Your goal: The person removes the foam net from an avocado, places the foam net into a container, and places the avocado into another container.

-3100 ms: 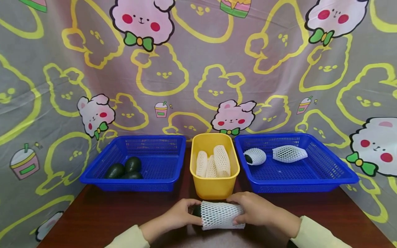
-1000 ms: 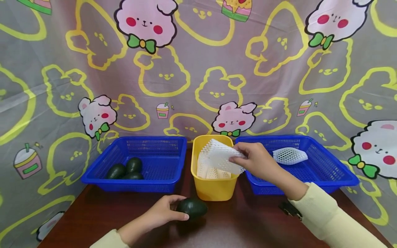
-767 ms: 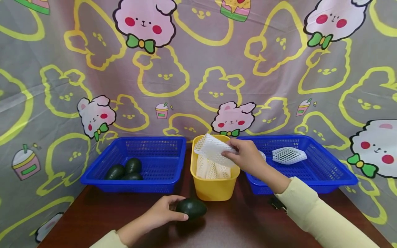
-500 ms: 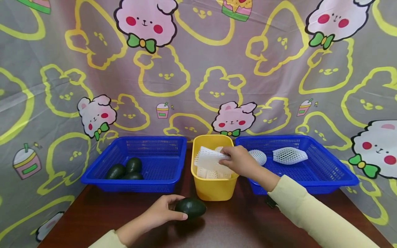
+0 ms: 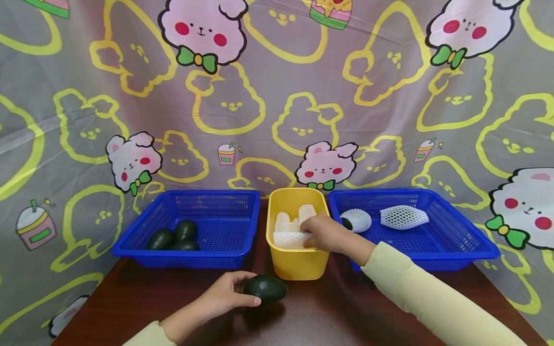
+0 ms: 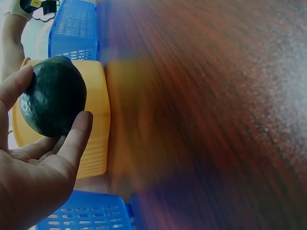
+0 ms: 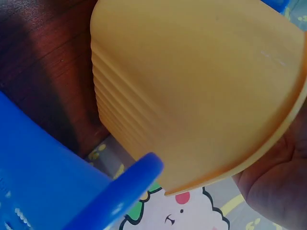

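Note:
My left hand [image 5: 229, 290] grips a dark green avocado [image 5: 266, 289] by its left end, close over the table in front of the bin. In the left wrist view the thumb and fingers lie round the bare avocado [image 6: 55, 96]. My right hand [image 5: 324, 233] reaches over the right rim of the yellow bin [image 5: 298, 266] and pinches a white foam net sleeve [image 5: 291, 239], low inside near the front wall. Behind it in the bin stand several cream foam net sleeves [image 5: 283, 222]. The right wrist view shows mostly the bin's outer wall [image 7: 192, 86], which hides the fingers.
A blue basket [image 5: 248, 247] at the left holds 3 bare avocados [image 5: 186, 230]. Another blue basket [image 5: 476, 250] at the right holds a partly sleeved avocado [image 5: 357, 221] and a second white-netted piece [image 5: 404, 217]. Both baskets stand close beside the bin on the brown table [image 5: 143, 298].
About three seconds ago both hands held the avocado in the white sleeve. The sleeve has since come off, and my right hand has lowered it into the bin. The left hand barely moved this last second.

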The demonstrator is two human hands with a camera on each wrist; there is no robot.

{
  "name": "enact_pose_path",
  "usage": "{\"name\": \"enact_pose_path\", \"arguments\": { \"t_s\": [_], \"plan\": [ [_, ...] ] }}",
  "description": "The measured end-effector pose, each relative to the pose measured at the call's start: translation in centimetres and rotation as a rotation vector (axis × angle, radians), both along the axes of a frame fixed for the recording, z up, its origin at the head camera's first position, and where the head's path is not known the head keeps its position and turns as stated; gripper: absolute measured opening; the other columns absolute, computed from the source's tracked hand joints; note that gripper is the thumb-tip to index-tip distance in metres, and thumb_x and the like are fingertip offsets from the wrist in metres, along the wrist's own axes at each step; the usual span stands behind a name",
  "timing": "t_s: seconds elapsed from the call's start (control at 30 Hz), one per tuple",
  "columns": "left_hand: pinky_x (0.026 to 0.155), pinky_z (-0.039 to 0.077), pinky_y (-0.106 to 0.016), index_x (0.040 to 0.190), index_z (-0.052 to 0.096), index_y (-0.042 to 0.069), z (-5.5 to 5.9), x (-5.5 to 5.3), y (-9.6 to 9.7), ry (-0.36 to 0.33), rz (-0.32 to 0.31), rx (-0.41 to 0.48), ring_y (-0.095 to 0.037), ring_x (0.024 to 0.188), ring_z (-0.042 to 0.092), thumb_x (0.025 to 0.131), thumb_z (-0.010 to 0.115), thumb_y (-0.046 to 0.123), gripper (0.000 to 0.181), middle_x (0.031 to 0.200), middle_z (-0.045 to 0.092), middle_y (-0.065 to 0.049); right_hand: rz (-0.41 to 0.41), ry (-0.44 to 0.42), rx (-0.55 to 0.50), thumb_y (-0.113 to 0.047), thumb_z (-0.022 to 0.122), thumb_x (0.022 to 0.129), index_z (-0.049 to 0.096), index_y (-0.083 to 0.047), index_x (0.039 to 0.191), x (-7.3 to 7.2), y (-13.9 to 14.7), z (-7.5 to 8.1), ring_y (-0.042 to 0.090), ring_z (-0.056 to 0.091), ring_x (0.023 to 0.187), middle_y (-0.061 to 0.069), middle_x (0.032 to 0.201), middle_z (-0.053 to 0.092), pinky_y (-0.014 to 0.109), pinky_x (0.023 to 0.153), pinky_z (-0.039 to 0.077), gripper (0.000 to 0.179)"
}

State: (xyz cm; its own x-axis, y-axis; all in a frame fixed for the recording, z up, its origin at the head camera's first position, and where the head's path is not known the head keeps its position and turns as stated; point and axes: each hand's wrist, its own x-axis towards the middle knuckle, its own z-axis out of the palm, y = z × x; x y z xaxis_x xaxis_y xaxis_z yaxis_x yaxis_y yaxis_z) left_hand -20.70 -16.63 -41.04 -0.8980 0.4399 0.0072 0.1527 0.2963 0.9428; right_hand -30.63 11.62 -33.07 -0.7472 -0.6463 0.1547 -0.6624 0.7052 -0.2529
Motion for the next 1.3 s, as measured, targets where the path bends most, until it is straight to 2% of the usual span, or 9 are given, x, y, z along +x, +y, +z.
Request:
{"name": "enact_pose_path", "arguments": {
  "t_s": [0.2,0.43,0.6,0.93,1.1,1.3],
  "plan": [
    [0.076,0.051,-0.023,0.122,0.058,-0.01,0.0,-0.1,0.0,0.013,0.001,-0.003,-0.021,0.094,0.064,0.078,0.08,0.016,0.056,0.109,0.066,-0.014,0.009,-0.054,0.092,-0.006,0.079,0.077,0.061,-0.011,0.067,-0.9,-0.8,-0.1,0.012,0.035,0.055,-0.006,0.057,0.035,0.025,0.054,0.032,0.021],
    [0.078,0.052,-0.024,0.122,0.058,-0.01,0.2,-0.1,0.0,0.008,0.001,0.002,-0.022,0.096,0.065,0.078,0.08,0.016,0.055,0.109,0.066,-0.014,-0.017,-0.072,0.176,-0.003,0.075,0.076,0.057,-0.014,0.063,-1.6,-1.2,-0.4,0.012,0.037,0.055,-0.006,0.056,0.036,0.025,0.055,0.033,0.025],
    [0.078,0.052,-0.024,0.121,0.058,-0.011,0.1,-0.2,-0.1,0.023,-0.001,0.005,-0.021,0.095,0.065,0.078,0.079,0.014,0.055,0.109,0.066,-0.014,-0.035,-0.078,0.188,-0.003,0.074,0.075,0.057,-0.015,0.062,-2.0,-1.3,-0.8,0.013,0.037,0.056,-0.005,0.056,0.037,0.026,0.055,0.034,0.025],
    [0.075,0.052,-0.024,0.122,0.057,-0.012,-0.1,-0.3,-0.2,0.026,-0.003,0.034,-0.022,0.094,0.064,0.078,0.078,0.009,0.053,0.107,0.067,-0.014,0.069,-0.016,0.274,0.005,0.064,0.08,0.04,-0.016,0.057,-2.4,-1.9,-1.5,0.011,0.026,0.055,-0.005,0.057,0.026,0.024,0.055,0.024,0.04],
    [0.075,0.052,-0.024,0.122,0.057,-0.013,-0.1,-0.3,-0.3,0.02,0.002,0.042,-0.022,0.094,0.064,0.078,0.078,0.009,0.053,0.107,0.067,-0.014,0.069,-0.045,0.329,0.002,0.063,0.086,0.038,-0.016,0.057,-2.3,-2.3,-1.3,0.011,0.026,0.056,-0.004,0.057,0.025,0.025,0.056,0.023,0.042],
    [0.074,0.053,-0.025,0.122,0.056,-0.014,0.0,-0.2,-0.3,0.023,-0.006,0.048,-0.022,0.092,0.065,0.078,0.078,0.009,0.054,0.107,0.067,-0.015,0.056,-0.129,0.358,0.0,0.062,0.088,0.045,-0.015,0.06,-2.3,-2.4,-1.1,0.012,0.031,0.058,-0.003,0.058,0.03,0.025,0.058,0.027,0.036]
  ]
}}
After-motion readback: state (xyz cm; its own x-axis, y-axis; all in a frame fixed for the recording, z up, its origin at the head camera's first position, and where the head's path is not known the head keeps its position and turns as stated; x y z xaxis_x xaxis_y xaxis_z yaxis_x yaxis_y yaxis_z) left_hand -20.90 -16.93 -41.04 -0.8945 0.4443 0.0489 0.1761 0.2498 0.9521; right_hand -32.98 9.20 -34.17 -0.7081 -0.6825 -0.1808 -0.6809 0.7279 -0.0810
